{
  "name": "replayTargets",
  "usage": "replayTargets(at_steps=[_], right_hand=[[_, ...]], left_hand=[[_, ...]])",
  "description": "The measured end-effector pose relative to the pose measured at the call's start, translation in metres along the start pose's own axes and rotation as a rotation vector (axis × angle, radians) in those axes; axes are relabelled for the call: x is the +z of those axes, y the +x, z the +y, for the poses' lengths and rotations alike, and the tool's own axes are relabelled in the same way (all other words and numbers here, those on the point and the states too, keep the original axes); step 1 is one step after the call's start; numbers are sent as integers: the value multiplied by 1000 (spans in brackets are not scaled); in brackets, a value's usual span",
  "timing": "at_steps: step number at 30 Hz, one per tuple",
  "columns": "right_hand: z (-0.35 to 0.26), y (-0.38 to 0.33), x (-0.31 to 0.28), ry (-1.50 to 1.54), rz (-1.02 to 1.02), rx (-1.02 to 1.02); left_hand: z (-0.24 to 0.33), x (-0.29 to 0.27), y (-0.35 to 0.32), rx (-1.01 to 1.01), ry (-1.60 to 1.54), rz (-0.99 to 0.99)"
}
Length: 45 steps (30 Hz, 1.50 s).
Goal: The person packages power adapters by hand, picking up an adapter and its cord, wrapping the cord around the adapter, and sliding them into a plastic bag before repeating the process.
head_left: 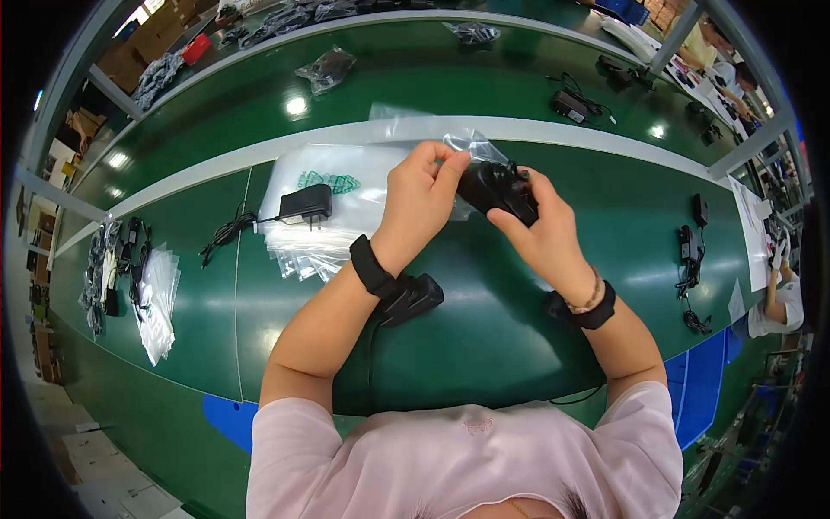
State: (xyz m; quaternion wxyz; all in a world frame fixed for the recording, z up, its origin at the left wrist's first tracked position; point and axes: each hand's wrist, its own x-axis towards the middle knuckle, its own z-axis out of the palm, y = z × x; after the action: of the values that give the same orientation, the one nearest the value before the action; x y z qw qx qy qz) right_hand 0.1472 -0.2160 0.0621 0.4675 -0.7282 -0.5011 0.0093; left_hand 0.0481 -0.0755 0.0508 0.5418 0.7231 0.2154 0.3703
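My right hand (549, 227) is wrapped round a black power adapter (494, 189) with its cable bundled against it, above the middle of the bench. Close beside it, my left hand (422, 195) pinches thumb and forefinger together on a clear plastic bag (469, 144), whose film shows behind the adapter. How far the adapter lies inside the bag I cannot tell. Left of my left hand, a stack of clear plastic bags (290, 177) with a green print lies flat. Another black adapter (305, 201) rests on that stack, its prongs showing and its cord (226, 235) trailing left.
Bagged and loose cords (102, 268) and a sheaf of clear bags (157, 303) lie at the far left. Adapters with cords (689, 246) lie at the right. Beyond the pale rail are a bagged item (328, 69) and an adapter (571, 105). Other people work at the right.
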Motion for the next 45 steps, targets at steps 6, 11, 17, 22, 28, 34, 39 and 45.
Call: replayTargets(at_steps=[6, 11, 17, 22, 28, 34, 39, 45], right_hand=[[-1, -1, 17, -232, -97, -200], [0, 6, 26, -400, -225, -266], [2, 17, 26, -470, -225, -401], [-6, 34, 14, 552, -420, 360], [8, 37, 28, 505, -33, -120], [-10, 28, 21, -66, -257, -134], [-11, 34, 22, -402, -431, -116], [8, 32, 25, 291, -343, -141]], left_hand=[[14, 2, -9, 120, 25, -71], [12, 4, -14, 408, 165, -117], [18, -1, -12, 344, 237, -74], [18, -3, -15, 530, 339, -75], [25, 2, -21, 445, 59, 24], [23, 1, -19, 387, 145, 99], [16, 1, -13, 720, 624, 187], [11, -16, -3, 747, 884, 47]])
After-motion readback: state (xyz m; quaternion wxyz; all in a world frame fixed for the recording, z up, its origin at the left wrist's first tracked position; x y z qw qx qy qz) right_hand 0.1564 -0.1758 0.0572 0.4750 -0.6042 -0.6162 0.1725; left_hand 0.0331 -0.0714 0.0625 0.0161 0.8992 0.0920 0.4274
